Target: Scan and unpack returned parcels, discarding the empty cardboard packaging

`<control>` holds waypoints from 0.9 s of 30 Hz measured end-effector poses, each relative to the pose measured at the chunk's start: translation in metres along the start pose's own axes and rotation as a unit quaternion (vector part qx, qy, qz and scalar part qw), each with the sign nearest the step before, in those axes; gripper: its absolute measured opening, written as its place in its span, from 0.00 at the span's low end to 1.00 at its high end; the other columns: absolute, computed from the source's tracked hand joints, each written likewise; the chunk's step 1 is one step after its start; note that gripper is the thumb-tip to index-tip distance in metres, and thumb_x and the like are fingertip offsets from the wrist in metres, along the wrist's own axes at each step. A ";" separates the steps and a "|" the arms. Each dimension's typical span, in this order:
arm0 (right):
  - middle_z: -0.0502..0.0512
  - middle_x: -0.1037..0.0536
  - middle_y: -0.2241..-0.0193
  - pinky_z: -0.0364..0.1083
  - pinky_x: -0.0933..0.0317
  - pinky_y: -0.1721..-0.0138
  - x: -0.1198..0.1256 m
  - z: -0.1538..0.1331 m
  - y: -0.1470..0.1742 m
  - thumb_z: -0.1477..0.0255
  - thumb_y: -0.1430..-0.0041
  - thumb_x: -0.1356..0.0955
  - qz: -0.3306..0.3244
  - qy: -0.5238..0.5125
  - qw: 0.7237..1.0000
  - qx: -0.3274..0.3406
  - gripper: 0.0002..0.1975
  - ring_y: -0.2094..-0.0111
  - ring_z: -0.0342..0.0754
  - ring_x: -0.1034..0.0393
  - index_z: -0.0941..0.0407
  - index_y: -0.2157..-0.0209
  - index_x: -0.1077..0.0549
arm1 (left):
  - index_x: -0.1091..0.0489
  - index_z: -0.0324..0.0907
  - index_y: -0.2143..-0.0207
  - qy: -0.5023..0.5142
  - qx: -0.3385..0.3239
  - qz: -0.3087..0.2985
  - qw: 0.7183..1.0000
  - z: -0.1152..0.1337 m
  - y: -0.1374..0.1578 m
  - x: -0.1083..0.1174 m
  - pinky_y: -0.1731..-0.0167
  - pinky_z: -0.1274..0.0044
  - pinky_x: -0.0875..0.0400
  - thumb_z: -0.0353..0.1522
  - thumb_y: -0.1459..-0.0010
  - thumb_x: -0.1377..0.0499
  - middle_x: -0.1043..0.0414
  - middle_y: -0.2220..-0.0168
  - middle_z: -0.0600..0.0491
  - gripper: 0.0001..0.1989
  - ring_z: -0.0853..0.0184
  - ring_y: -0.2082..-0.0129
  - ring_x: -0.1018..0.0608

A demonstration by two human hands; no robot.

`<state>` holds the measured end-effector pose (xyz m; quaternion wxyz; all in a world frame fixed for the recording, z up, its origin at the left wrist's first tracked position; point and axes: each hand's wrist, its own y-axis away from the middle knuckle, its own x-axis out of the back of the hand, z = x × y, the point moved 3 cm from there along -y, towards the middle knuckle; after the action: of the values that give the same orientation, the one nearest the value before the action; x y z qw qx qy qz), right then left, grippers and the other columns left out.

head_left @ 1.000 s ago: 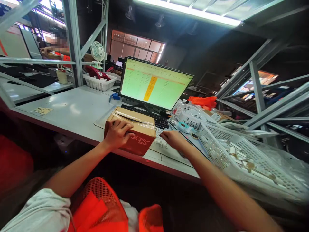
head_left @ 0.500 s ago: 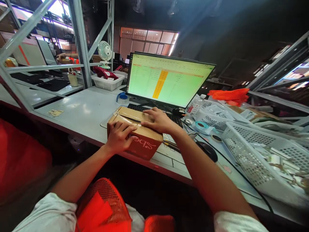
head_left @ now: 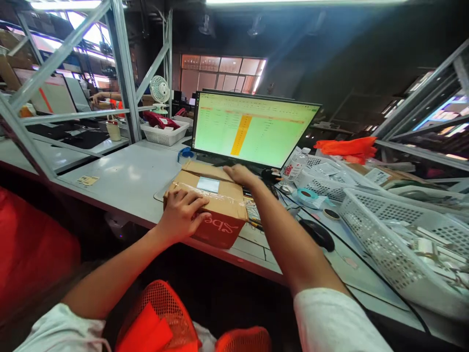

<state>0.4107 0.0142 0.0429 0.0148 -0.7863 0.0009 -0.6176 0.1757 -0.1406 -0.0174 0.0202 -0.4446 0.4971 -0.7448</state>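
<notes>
A brown cardboard box point(head_left: 220, 227) with pink lettering on its front and shiny clear tape on top sits at the table's near edge. My left hand point(head_left: 183, 212) grips its near left part, fingers over the top and thumb against the front. At the far side, the box's flap point(head_left: 205, 169) stands raised. My right hand point(head_left: 242, 175) is closed on the right end of that flap; its fingertips are partly hidden. A pale rectangular patch point(head_left: 208, 184) shows at the top of the box, in front of the flap.
Behind the box stands a monitor point(head_left: 252, 129). To the right are a black mouse point(head_left: 317, 234), tape rolls point(head_left: 308, 195) and white plastic baskets point(head_left: 381, 244) of small items. Blue tape point(head_left: 186, 154) lies at the left, near another basket point(head_left: 166, 134). A co-worker point(head_left: 112, 93) is farther back.
My right hand has moved back and the far flap has come up with it, uncovering the pale rectangle. My left hand stays on the box. The view has tilted up slightly.
</notes>
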 end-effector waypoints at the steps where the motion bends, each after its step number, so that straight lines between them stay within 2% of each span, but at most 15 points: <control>1: 0.65 0.18 0.57 0.44 0.37 0.60 -0.008 0.001 -0.002 0.59 0.27 0.40 -0.018 -0.008 1.000 -0.007 0.25 0.58 0.54 0.24 0.62 0.60 0.18 | 0.24 0.47 0.52 -0.003 -0.012 -0.024 1.000 -0.002 -0.009 0.004 0.49 0.63 0.39 0.43 0.34 0.39 0.21 0.54 0.51 0.13 0.58 0.54 0.25; 4: 0.62 0.17 0.61 0.43 0.36 0.65 -0.022 0.005 -0.002 0.56 0.28 0.39 -0.046 -0.025 0.998 -0.029 0.27 0.65 0.51 0.25 0.61 0.63 0.18 | 0.23 0.44 0.54 -0.045 -0.003 -0.062 0.997 -0.015 -0.044 0.010 0.51 0.64 0.37 0.50 0.34 0.42 0.22 0.55 0.48 0.20 0.56 0.54 0.24; 6: 0.63 0.18 0.61 0.43 0.36 0.66 -0.024 0.008 -0.001 0.55 0.28 0.39 -0.048 -0.033 0.997 -0.044 0.27 0.65 0.51 0.25 0.62 0.62 0.18 | 0.22 0.42 0.62 -0.079 0.028 -0.079 0.993 -0.028 -0.066 0.004 0.55 0.65 0.36 0.52 0.35 0.43 0.21 0.59 0.45 0.23 0.54 0.56 0.24; 9: 0.64 0.18 0.60 0.43 0.36 0.63 -0.023 0.011 -0.003 0.54 0.29 0.38 -0.047 -0.040 0.996 -0.057 0.27 0.63 0.52 0.24 0.63 0.59 0.18 | 0.27 0.41 0.74 -0.091 0.032 -0.096 0.991 -0.037 -0.086 -0.007 0.63 0.68 0.38 0.49 0.32 0.46 0.24 0.69 0.47 0.26 0.59 0.66 0.25; 11: 0.65 0.18 0.60 0.43 0.36 0.62 -0.022 0.012 -0.004 0.54 0.29 0.39 -0.047 -0.042 0.996 -0.057 0.27 0.61 0.53 0.24 0.63 0.58 0.18 | 0.30 0.41 0.74 -0.098 0.021 -0.022 0.995 -0.035 -0.086 -0.001 0.66 0.69 0.39 0.47 0.30 0.50 0.28 0.73 0.48 0.25 0.61 0.70 0.28; 13: 0.65 0.18 0.59 0.44 0.36 0.62 -0.023 0.012 -0.004 0.55 0.28 0.39 -0.046 -0.042 0.997 -0.053 0.28 0.60 0.54 0.24 0.62 0.58 0.18 | 0.34 0.43 0.74 -0.109 0.002 0.094 0.990 -0.026 -0.071 0.016 0.67 0.69 0.40 0.45 0.29 0.52 0.31 0.74 0.49 0.23 0.61 0.71 0.29; 15: 0.65 0.18 0.59 0.44 0.36 0.62 -0.024 0.012 -0.004 0.54 0.29 0.39 -0.044 -0.042 0.997 -0.047 0.28 0.60 0.54 0.25 0.62 0.59 0.18 | 0.37 0.44 0.74 -0.109 -0.021 0.179 0.978 -0.012 -0.042 0.031 0.66 0.68 0.39 0.43 0.30 0.52 0.33 0.76 0.50 0.21 0.61 0.72 0.30; 17: 0.65 0.18 0.59 0.44 0.36 0.61 -0.025 0.012 -0.005 0.55 0.28 0.40 -0.042 -0.043 0.997 -0.041 0.27 0.61 0.54 0.25 0.61 0.61 0.18 | 0.37 0.44 0.70 -0.089 -0.033 0.206 0.974 0.002 -0.003 0.035 0.64 0.67 0.37 0.42 0.30 0.51 0.32 0.74 0.50 0.16 0.61 0.70 0.29; 20: 0.65 0.18 0.62 0.46 0.36 0.61 -0.024 0.011 -0.005 0.56 0.28 0.39 -0.046 -0.047 0.997 -0.031 0.27 0.63 0.54 0.25 0.61 0.63 0.18 | 0.33 0.43 0.60 -0.057 -0.022 0.169 0.984 0.017 0.057 0.021 0.58 0.64 0.32 0.41 0.31 0.48 0.24 0.59 0.43 0.11 0.56 0.59 0.24; 22: 0.66 0.19 0.62 0.48 0.35 0.59 -0.020 0.010 -0.004 0.57 0.29 0.38 -0.039 -0.047 0.998 -0.022 0.25 0.62 0.57 0.24 0.62 0.64 0.18 | 0.31 0.42 0.55 -0.052 -0.022 0.130 0.990 0.021 0.081 0.016 0.52 0.63 0.30 0.38 0.32 0.45 0.25 0.49 0.39 0.10 0.54 0.51 0.24; 24: 0.69 0.20 0.56 0.52 0.37 0.52 -0.013 0.005 0.002 0.59 0.29 0.38 0.004 -0.043 0.999 -0.009 0.23 0.54 0.61 0.26 0.62 0.58 0.19 | 0.29 0.42 0.55 -0.028 -0.027 0.087 0.995 0.018 0.081 0.026 0.50 0.66 0.29 0.35 0.33 0.44 0.24 0.47 0.41 0.08 0.56 0.51 0.23; 26: 0.71 0.24 0.47 0.58 0.44 0.42 -0.003 -0.006 0.017 0.65 0.30 0.39 0.138 -0.042 0.988 0.050 0.20 0.44 0.64 0.33 0.61 0.50 0.22 | 0.27 0.42 0.58 0.025 -0.002 0.037 0.999 0.008 0.056 0.052 0.55 0.71 0.28 0.34 0.32 0.44 0.20 0.55 0.47 0.07 0.61 0.58 0.20; 27: 0.69 0.27 0.43 0.61 0.48 0.39 0.001 -0.014 0.028 0.69 0.31 0.39 0.217 -0.044 0.970 0.103 0.18 0.40 0.63 0.37 0.59 0.47 0.23 | 0.26 0.43 0.59 0.057 0.025 0.009 0.998 0.000 0.037 0.066 0.59 0.74 0.28 0.34 0.32 0.45 0.19 0.60 0.50 0.08 0.64 0.62 0.20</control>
<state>0.3981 -0.0144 0.0469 0.2298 -0.7879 0.1072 -0.5612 0.1206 -0.1904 -0.0026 0.0100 -0.3964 0.4828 -0.7809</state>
